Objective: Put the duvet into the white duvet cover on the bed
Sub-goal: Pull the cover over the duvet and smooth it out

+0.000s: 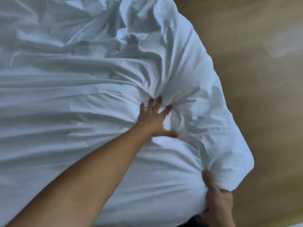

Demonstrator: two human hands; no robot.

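Observation:
The white duvet cover lies rumpled over most of the view, puffed up as if the duvet is inside; the duvet itself is hidden. My left hand reaches out over the middle, fingers spread and digging into a gathered knot of fabric, thumb pointing right. My right hand is at the lower right and grips a bunched fold at the cover's near right edge. A loose corner of the cover hangs just above that hand.
A light wooden floor fills the right side past the cover's edge. The bed under the cover is hidden. A dark strip shows at the bottom between my arms.

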